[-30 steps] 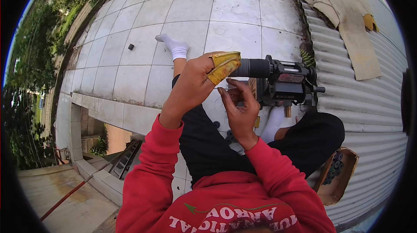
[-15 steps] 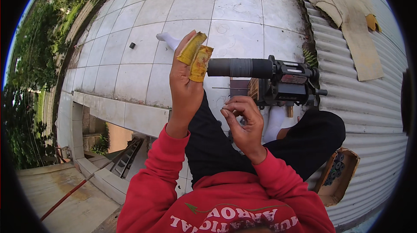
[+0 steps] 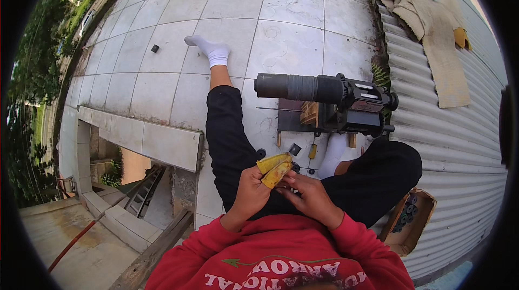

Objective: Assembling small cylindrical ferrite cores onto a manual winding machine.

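Observation:
My left hand (image 3: pixel 253 190) and my right hand (image 3: pixel 309 195) meet low over my lap. Two worn yellow strips (image 3: pixel 274 169), cloth-like or leathery, cover the finger ends of my left hand like finger guards. Those fingers bend toward my right hand and look closed. At the tip of the yellow strips, my right thumb and fingers pinch together. Whatever lies between the hands is too small or too hidden to make out. Beyond them a black machine (image 3: pixel 361 104) with a thick dark cylinder (image 3: pixel 297 87) stands on the floor.
A cardboard box (image 3: pixel 427 220) of small dark rolls stands at my right on corrugated sheeting (image 3: pixel 459 155). A yellow-handled tool (image 3: pixel 313 151) and small black pieces lie near my knees. A tiled ledge (image 3: pixel 170 147) borders an opening at left. Beige sacking (image 3: pixel 432 36) lies far right.
My left hand has come down from beside the cylinder's end to my lap. My right hand has drawn back toward me, and the two hands now touch. The view has shifted a little.

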Demonstrator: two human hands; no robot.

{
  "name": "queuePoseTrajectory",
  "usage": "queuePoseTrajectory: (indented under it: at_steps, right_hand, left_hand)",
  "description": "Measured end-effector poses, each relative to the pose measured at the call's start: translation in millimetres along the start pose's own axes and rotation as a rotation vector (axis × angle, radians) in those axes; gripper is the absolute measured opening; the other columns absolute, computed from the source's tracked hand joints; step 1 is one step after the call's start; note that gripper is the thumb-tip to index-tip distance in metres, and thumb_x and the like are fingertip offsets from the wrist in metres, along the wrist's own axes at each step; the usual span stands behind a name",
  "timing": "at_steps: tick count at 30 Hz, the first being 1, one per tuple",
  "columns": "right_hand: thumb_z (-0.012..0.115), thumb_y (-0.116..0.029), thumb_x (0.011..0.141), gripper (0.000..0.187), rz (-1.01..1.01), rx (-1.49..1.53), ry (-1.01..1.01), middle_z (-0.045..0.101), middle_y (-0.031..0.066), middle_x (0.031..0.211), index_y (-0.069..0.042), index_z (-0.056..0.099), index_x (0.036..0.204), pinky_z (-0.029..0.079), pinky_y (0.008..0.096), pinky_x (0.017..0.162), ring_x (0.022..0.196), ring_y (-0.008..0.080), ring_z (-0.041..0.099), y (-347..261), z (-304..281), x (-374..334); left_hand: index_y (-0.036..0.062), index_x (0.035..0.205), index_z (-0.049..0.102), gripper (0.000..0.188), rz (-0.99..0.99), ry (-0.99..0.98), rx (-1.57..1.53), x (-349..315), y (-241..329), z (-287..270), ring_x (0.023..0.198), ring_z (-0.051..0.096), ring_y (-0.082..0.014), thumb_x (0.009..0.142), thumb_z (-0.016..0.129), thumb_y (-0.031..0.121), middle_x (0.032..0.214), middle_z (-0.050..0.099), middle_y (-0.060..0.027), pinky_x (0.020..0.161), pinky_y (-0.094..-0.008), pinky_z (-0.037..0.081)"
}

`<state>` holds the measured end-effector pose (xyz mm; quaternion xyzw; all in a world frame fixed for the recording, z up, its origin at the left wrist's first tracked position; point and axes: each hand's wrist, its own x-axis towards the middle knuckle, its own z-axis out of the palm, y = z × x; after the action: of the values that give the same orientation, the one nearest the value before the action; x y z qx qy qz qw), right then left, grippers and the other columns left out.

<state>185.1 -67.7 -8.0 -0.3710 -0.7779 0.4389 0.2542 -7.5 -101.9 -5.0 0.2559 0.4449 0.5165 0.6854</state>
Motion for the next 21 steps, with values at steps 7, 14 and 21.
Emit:
queuePoseTrajectory:
  at_steps: [7,14,21]
  right_hand:
    - [0.064,-0.007,0.103,0.029,-0.181,-0.283,0.786,0.072,0.0245,0.129,-0.002,0.067,0.131,0.055,0.0346,0.084,0.104,0.0264,0.072,-6,-136,-30]
    - [0.065,0.002,0.090,0.065,0.271,-0.760,0.156,0.064,0.0169,0.148,-0.009,0.058,0.153,0.036,0.0538,0.126,0.139,0.0364,0.060,24,-203,-3]
    - [0.072,-0.001,0.094,0.032,0.189,-0.755,0.318,0.078,0.0098,0.120,-0.010,0.078,0.124,0.036,0.0538,0.125,0.118,0.0303,0.072,44,-208,1]
  left_hand:
    - [-0.0084,0.142,0.066,0.037,0.166,-0.040,0.174,-6,-8,-6,0.100,0.079,-0.0196,0.113,0.064,0.014,0.116,0.081,-0.0165,0.097,-0.0341,0.060]
    - [-0.0085,0.136,0.071,0.033,0.151,-0.085,0.296,7,-9,2,0.098,0.078,-0.0169,0.113,0.063,0.013,0.115,0.082,-0.0149,0.094,-0.0318,0.061]
    - [-0.0083,0.136,0.072,0.031,0.177,-0.085,0.344,21,-11,-3,0.100,0.078,-0.0158,0.110,0.066,0.009,0.110,0.083,-0.0136,0.092,-0.0309,0.061]
